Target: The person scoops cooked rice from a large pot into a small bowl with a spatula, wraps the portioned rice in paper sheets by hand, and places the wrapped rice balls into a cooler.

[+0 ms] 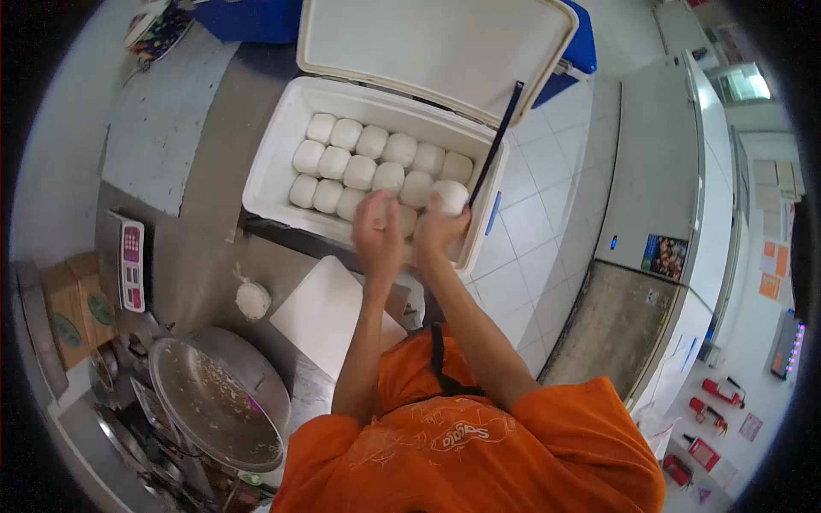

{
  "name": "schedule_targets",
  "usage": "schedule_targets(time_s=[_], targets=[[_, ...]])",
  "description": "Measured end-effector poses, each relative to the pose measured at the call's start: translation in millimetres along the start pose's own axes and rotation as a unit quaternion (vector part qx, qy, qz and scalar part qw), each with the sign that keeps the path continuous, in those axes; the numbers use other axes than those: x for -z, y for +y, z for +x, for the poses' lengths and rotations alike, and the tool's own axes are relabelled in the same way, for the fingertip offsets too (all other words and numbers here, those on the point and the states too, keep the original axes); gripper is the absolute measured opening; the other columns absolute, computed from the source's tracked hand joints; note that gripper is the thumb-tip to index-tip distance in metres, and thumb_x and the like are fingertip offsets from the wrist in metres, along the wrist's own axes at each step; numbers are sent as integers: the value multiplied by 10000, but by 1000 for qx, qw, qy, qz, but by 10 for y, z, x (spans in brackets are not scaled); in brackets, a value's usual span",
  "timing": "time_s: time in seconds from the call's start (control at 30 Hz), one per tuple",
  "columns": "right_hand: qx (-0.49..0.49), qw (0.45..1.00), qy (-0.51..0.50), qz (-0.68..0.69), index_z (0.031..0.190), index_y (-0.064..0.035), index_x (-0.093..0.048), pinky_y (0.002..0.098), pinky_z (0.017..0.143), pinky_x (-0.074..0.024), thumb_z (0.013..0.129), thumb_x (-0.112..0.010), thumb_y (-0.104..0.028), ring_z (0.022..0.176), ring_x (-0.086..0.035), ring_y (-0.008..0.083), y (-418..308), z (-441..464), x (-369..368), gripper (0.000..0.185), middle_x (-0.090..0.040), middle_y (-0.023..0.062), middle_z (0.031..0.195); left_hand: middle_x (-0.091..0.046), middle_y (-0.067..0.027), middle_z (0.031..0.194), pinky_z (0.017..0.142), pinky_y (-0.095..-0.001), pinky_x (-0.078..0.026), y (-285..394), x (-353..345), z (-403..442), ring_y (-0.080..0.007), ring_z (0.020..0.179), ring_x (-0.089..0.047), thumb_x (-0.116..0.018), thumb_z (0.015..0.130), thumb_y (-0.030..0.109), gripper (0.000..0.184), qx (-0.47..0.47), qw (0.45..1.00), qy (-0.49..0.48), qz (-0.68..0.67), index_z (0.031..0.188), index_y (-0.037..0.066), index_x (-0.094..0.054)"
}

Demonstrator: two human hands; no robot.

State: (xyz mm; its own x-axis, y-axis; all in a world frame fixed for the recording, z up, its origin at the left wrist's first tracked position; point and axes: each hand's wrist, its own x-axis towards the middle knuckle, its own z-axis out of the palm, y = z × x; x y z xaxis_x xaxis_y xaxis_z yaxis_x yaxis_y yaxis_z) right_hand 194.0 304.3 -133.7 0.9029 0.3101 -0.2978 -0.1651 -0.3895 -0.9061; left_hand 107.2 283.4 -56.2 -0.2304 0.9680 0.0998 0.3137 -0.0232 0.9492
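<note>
My right hand (438, 235) is closed around a white ball-shaped portion (450, 197), held over the near right corner of an open cooler box (265, 175). Beside it, my left hand (378, 241) hovers over the box's near edge, fingers apart and slightly blurred, with nothing visible in it. Several similar white balls (398, 149) fill the box in rows. My hands and the held ball hide part of the nearest row. What the balls are made of cannot be made out.
The cooler's lid (428, 43) stands raised behind it, beside a dark bar (498, 145). On the metal counter are a white board (321, 303), a small tied bag with white contents (252, 300), a scale (132, 265) and a large metal pot (274, 385) with white residue. A white chest (646, 171) stands right.
</note>
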Motion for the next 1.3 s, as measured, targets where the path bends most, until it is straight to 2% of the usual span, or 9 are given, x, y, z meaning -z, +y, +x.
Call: schedule_targets(time_s=[0.13,0.23,0.37,0.57,0.8,0.97,1.07,1.17,1.3], targets=[[-47,982,114,-144,1389,35,-433,454,1102,-366,867,-749,-171,1333,-461,380,53,29,-392,643,-469,228,1445,-653,-141,1177,802,-333,-536,-130,578,-382,-260,1027,-639,-665,915,27,209,-92,982,95,139,1122,-1,-670],[-319,925,-64,198,1435,-47,-411,461,999,-433,906,-683,-417,1225,-500,296,769,589,-541,700,-524,147,1375,-677,-146,1131,770,-370,-517,-520,1113,-806,-282,1025,-646,-700,903,82,152,-23,962,208,177,1040,20,-684],[-259,934,-80,234,1378,-110,-504,347,983,-471,970,-560,-369,1243,-549,213,1081,816,-504,486,-586,70,1362,-646,-161,1125,801,-369,-514,-971,1900,-1224,-292,1015,-629,-722,899,109,270,100,899,308,294,1131,-8,-648],[-328,888,-159,281,1314,-139,-505,356,946,-436,982,-525,-330,1137,-501,193,1119,987,-290,384,-519,7,1342,-447,-181,1397,972,-423,-493,-1785,2465,-1183,-310,1198,-534,-933,673,242,1074,168,870,429,178,1487,17,-270],[-390,807,-294,331,1027,-74,-623,345,684,-495,964,-582,-303,732,-527,202,978,1300,-62,241,-613,30,946,-450,-189,1420,1082,-417,-428,-2164,2786,-871,-310,1296,-478,-994,512,165,1295,133,919,321,188,1521,41,-193],[6,873,-479,91,1126,-39,-627,301,670,-463,1006,-561,-335,789,-557,118,-370,-678,773,326,-605,57,945,-497,-163,1377,1079,-400,-429,-1986,2696,-997,-293,1266,-511,-982,510,129,1262,138,927,349,24,1525,132,-231],[-36,737,-673,-48,1264,-46,-585,338,802,-510,1008,-541,-420,902,-606,168,9,-1299,1057,456,-638,103,1112,-419,-211,1454,1067,-468,-428,-1211,2524,-1305,-342,1308,-470,-989,519,192,1326,111,946,305,13,1550,102,-159],[-381,643,-658,-93,1300,-54,-575,386,972,-490,1035,-439,-479,1063,-621,218,217,-1805,970,520,-644,127,1209,-388,-220,1492,1056,-485,-428,-760,2278,-1749,-360,1350,-434,-992,518,221,1343,-3,963,269,17,1555,100,-146],[-322,574,-753,-4,1310,-59,-569,417,972,-490,1052,-393,-463,1076,-620,244,702,-1816,1048,511,-638,121,1226,-475,-189,1450,1039,-431,-446,-756,2243,-2617,-336,1356,-456,-880,729,252,951,82,962,240,101,1491,74,-340]])
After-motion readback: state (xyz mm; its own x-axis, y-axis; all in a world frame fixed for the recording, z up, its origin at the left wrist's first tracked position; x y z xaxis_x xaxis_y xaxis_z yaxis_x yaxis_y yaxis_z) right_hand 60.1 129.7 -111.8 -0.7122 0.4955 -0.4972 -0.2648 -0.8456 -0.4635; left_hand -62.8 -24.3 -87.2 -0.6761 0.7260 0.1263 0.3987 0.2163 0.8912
